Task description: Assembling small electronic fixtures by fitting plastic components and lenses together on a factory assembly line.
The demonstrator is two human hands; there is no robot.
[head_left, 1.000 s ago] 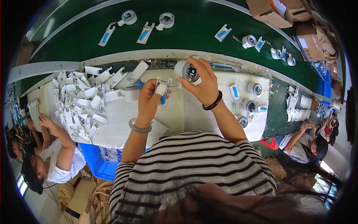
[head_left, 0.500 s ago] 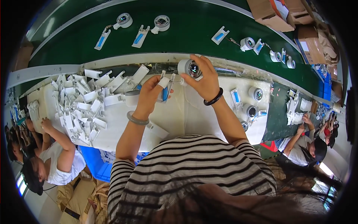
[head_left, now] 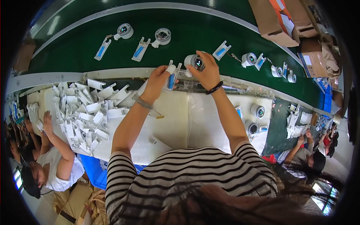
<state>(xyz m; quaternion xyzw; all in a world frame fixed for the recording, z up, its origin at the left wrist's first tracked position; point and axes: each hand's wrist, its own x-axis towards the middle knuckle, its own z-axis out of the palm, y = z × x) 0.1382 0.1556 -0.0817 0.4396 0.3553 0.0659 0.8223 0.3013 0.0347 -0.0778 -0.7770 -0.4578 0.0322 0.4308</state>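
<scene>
Both arms reach forward over the far edge of the white tabletop. Closed round a white handle shell, my left hand holds it upright; a blue cylindrical battery lies in its hollow. My right hand grips a round white housing with a dark, lit face, thumb and fingers on its rim. Shell and housing are side by side, at the near edge of the green belt. Whether a wire joins them I cannot tell.
Loose white shells are heaped on the tabletop at left. More round units lie at right. Similar units rest along the belt. Cardboard boxes stand far right. One person works at left, others at right.
Both hands have moved forward from above the tabletop to the belt's near edge, carrying the shell and the round housing. The person at left has raised a hand.
</scene>
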